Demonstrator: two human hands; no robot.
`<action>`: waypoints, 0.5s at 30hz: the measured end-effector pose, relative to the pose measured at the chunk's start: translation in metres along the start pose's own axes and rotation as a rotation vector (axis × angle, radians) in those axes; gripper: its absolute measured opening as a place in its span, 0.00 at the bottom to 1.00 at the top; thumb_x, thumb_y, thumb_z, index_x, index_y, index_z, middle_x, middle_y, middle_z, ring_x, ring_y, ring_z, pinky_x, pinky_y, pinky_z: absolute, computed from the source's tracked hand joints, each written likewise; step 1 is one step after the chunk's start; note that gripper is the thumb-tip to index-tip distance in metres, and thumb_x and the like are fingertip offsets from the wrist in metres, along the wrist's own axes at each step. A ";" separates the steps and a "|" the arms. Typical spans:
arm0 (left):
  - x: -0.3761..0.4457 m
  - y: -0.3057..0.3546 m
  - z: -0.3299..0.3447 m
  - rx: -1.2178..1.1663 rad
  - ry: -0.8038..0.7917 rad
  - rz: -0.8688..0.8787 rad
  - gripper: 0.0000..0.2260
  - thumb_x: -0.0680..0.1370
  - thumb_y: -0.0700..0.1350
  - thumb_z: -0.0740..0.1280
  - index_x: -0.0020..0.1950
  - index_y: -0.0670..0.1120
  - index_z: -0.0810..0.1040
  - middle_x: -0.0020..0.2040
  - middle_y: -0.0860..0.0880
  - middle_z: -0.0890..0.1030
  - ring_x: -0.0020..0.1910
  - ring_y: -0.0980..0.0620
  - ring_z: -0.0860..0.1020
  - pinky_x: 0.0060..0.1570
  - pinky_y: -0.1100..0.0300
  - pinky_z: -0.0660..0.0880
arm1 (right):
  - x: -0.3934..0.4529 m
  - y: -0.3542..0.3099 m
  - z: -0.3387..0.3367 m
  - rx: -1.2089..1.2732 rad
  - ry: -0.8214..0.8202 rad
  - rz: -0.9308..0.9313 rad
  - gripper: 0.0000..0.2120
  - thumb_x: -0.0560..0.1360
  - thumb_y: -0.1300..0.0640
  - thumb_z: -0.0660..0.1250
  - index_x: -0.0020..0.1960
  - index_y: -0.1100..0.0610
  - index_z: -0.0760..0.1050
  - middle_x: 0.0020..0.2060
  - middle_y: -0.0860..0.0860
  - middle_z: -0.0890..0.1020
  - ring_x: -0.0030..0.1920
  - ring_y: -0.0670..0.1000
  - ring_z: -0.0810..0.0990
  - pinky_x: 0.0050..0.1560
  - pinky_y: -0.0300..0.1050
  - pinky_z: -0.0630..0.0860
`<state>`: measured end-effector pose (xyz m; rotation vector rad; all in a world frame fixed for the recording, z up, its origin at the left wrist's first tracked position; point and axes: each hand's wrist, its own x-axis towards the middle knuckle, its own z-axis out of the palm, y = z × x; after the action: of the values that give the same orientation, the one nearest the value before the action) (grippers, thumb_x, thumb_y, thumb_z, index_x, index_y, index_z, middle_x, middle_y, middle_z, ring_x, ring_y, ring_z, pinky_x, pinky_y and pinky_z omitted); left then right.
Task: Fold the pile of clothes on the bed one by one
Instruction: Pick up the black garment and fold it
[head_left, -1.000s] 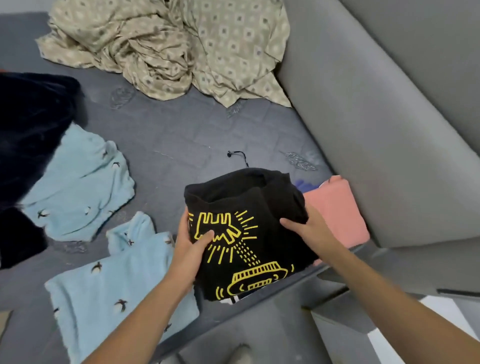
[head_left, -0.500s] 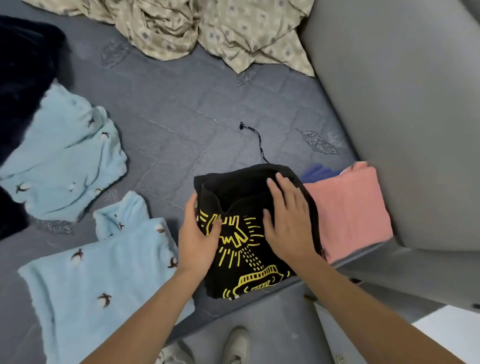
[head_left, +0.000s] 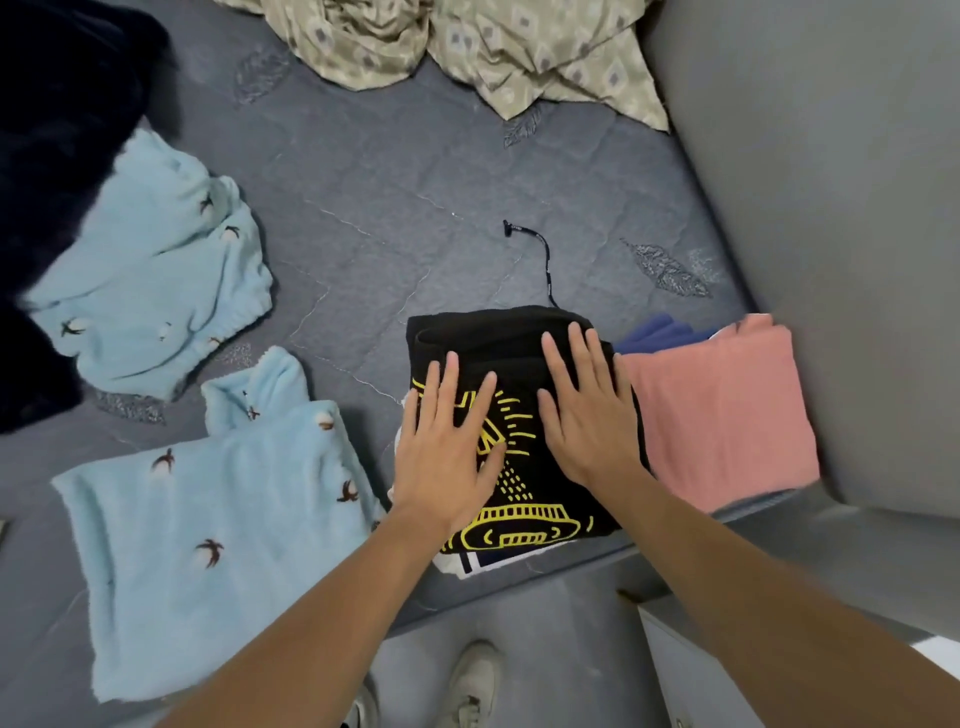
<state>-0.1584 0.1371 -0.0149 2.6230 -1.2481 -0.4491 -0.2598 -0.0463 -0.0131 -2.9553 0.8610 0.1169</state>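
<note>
Head view, nearest first: both forearms reach in over the bed edge. The left hand (head_left: 447, 457) and right hand (head_left: 584, 415) lie flat, fingers straight and spread, pressing down on the folded black shirt (head_left: 519, 499) without gripping it. That shirt sits at the mattress (head_left: 395, 249) edge, touching the folded pink garment (head_left: 722, 410). To finish well, I judge the palms should sweep outward, squeezing air out and squaring the corners. Left lie two unfolded light-blue pieces (head_left: 208, 535); farthest, a crumpled beige cloth (head_left: 467, 47) waits.
</note>
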 end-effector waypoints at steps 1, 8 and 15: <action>-0.005 0.001 -0.010 -0.009 0.013 -0.028 0.34 0.84 0.63 0.54 0.85 0.55 0.44 0.85 0.45 0.39 0.83 0.43 0.37 0.82 0.42 0.47 | -0.001 -0.003 -0.008 0.006 -0.001 0.006 0.31 0.85 0.44 0.50 0.85 0.49 0.47 0.84 0.55 0.51 0.84 0.55 0.48 0.81 0.60 0.53; -0.048 -0.044 -0.107 -0.020 0.074 -0.137 0.32 0.85 0.63 0.52 0.85 0.55 0.46 0.86 0.50 0.43 0.84 0.48 0.39 0.82 0.46 0.46 | 0.000 -0.069 -0.092 0.145 0.035 -0.115 0.30 0.84 0.44 0.51 0.83 0.53 0.58 0.83 0.55 0.59 0.83 0.55 0.52 0.82 0.60 0.53; -0.074 -0.151 -0.157 -0.069 0.191 -0.254 0.31 0.85 0.62 0.51 0.85 0.54 0.47 0.86 0.52 0.46 0.84 0.51 0.42 0.82 0.46 0.49 | 0.036 -0.202 -0.114 0.277 0.052 -0.300 0.30 0.84 0.43 0.51 0.84 0.53 0.56 0.83 0.52 0.58 0.84 0.53 0.52 0.81 0.61 0.54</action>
<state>-0.0380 0.2974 0.0988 2.7012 -0.8320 -0.2670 -0.1147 0.0959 0.1049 -2.7912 0.3911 -0.0875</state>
